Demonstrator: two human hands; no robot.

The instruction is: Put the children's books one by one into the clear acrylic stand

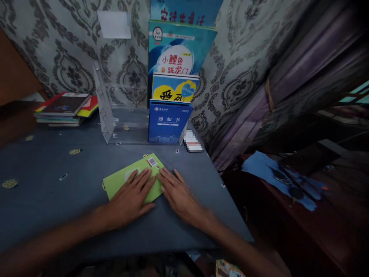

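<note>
A thin green booklet (121,177) lies flat on the dark blue tablecloth (52,192) near the table's front. My left hand (131,198) rests on it with fingers stretched out flat. My right hand (177,194) lies flat beside it, its fingertips touching the booklet's right edge. Neither hand grips anything.
A clear acrylic rack (115,111) against the patterned wall holds several upright books, a blue one (168,123) in front. A stack of books (65,109) lies at the back left. The table's right edge (230,196) drops to a dark wooden bench with blue cloth (276,173). Curtains hang right.
</note>
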